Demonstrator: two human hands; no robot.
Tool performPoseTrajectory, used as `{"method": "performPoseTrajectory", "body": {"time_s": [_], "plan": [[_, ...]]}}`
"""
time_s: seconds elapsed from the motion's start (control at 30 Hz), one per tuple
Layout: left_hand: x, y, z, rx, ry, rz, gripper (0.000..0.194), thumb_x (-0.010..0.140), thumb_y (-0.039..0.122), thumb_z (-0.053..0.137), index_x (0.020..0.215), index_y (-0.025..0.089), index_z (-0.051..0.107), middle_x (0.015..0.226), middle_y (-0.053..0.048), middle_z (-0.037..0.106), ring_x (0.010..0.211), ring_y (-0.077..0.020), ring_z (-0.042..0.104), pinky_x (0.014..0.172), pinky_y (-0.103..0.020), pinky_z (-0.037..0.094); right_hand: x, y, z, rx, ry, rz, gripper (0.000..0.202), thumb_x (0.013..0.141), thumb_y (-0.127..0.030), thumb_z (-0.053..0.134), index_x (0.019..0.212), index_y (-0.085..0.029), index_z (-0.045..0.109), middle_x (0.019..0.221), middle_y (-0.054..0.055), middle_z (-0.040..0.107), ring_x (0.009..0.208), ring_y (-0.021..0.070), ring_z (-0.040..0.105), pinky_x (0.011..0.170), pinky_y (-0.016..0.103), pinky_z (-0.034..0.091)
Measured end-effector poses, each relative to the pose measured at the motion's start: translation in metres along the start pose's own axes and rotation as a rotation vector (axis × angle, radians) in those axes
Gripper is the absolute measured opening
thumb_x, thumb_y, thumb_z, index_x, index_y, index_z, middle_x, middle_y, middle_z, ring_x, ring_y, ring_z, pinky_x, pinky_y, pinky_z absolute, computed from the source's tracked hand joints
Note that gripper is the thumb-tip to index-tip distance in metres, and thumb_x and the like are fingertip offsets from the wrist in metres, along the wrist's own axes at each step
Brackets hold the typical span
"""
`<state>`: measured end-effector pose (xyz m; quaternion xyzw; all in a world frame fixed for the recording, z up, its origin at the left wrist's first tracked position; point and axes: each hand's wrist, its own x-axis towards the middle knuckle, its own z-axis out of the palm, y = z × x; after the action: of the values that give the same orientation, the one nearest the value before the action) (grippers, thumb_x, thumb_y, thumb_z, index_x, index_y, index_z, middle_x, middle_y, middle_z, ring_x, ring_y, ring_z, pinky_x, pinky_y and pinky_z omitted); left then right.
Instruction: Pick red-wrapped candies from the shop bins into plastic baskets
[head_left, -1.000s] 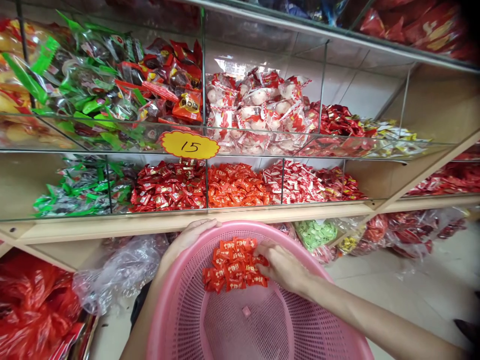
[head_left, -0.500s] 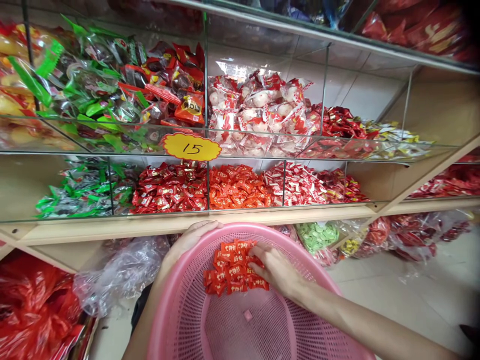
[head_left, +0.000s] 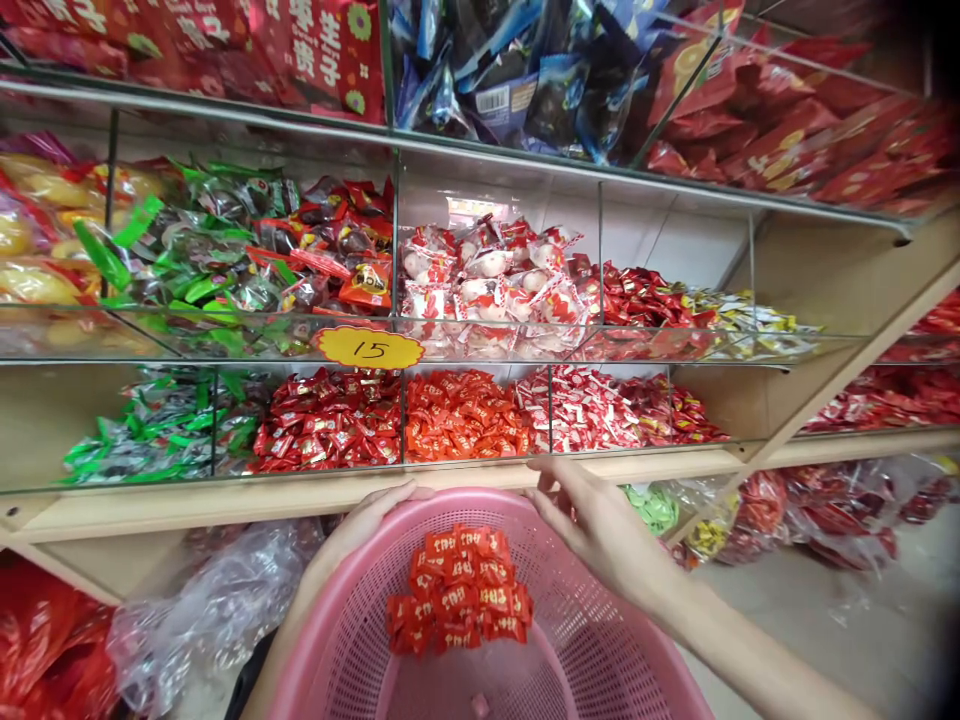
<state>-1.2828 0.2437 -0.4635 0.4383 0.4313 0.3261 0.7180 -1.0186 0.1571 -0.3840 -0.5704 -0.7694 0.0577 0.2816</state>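
Observation:
A pink plastic basket (head_left: 337, 570) with perforated sides is tilted toward me below the shelf edge. My left hand (head_left: 381, 508) grips its rim at the far left, fingers laid along the edge. Inside, toward the far side, sits a patch of red wrapped candies (head_left: 457, 585) with pale lettering, several of them side by side. My right hand (head_left: 585, 505) is over the basket's far right rim, thumb and forefinger apart, with nothing visible between them. Orange-red wrapped candies (head_left: 465, 415) fill a shelf bin just beyond the rim.
Glass-divided bins of candy line the shelves, including dark red packets (head_left: 330, 420) and red-and-white ones (head_left: 577, 405). A yellow price tag (head_left: 370, 348) reads 15. Clear plastic bags (head_left: 217, 600) and a red bag (head_left: 52, 640) lie low on the left.
My right hand has lifted off the candies in the basket and moved up to the far right rim. My left hand stays on the rim. The view has tilted up, showing more upper shelf.

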Motion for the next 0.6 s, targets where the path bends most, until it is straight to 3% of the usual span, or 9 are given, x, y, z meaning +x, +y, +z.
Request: {"method": "performPoseTrajectory", "body": {"time_s": [0.07,0.17,0.3,0.4,0.6], "plan": [[0.001,0.000,0.000,-0.015,0.011,-0.015,0.038,0.075,0.049,0.061,0.095,0.019,0.071,0.092,-0.005,0.073,0.089,-0.0212,0.066,0.084,-0.028,0.047,0.026,0.010,-0.003,-0.019,-0.002,-0.071,0.021,0.090,-0.025,0.042,0.106,-0.019,0.054,0.091,0.006,0.061,0.074,0.0158,0.058,0.066,0.027,0.043],[0.002,0.002,0.001,-0.019,0.042,-0.030,0.042,0.073,0.050,0.063,0.097,0.016,0.070,0.090,-0.007,0.074,0.083,-0.0212,0.067,0.085,-0.030,0.047,0.072,0.023,0.008,-0.158,-0.031,-0.155,0.019,0.087,-0.015,0.045,0.102,-0.018,0.057,0.097,0.008,0.060,0.090,0.0176,0.057,0.075,0.027,0.042],[0.003,0.005,0.000,-0.013,0.048,-0.011,0.041,0.070,0.049,0.066,0.094,0.015,0.071,0.089,-0.007,0.074,0.091,-0.0238,0.067,0.087,-0.031,0.046,0.117,0.031,0.027,-0.373,-0.225,-0.120,0.021,0.079,-0.019,0.061,0.100,-0.017,0.061,0.103,0.010,0.060,0.098,0.0227,0.056,0.076,0.028,0.041],[0.004,0.004,-0.004,0.003,0.042,-0.004,0.039,0.071,0.048,0.065,0.094,0.017,0.071,0.092,-0.007,0.074,0.096,-0.0248,0.065,0.090,-0.032,0.045,0.128,0.035,0.033,-0.408,-0.319,-0.038,0.020,0.075,-0.024,0.066,0.094,-0.018,0.063,0.103,0.011,0.062,0.096,0.0238,0.058,0.073,0.028,0.041],[0.010,-0.003,-0.011,0.000,0.036,-0.012,0.036,0.072,0.049,0.065,0.093,0.020,0.072,0.096,-0.006,0.073,0.100,-0.0256,0.064,0.091,-0.033,0.044,0.126,0.040,0.034,-0.371,-0.384,-0.001,0.023,0.072,-0.029,0.068,0.092,-0.019,0.063,0.093,0.008,0.066,0.084,0.0205,0.062,0.062,0.024,0.037]]}}
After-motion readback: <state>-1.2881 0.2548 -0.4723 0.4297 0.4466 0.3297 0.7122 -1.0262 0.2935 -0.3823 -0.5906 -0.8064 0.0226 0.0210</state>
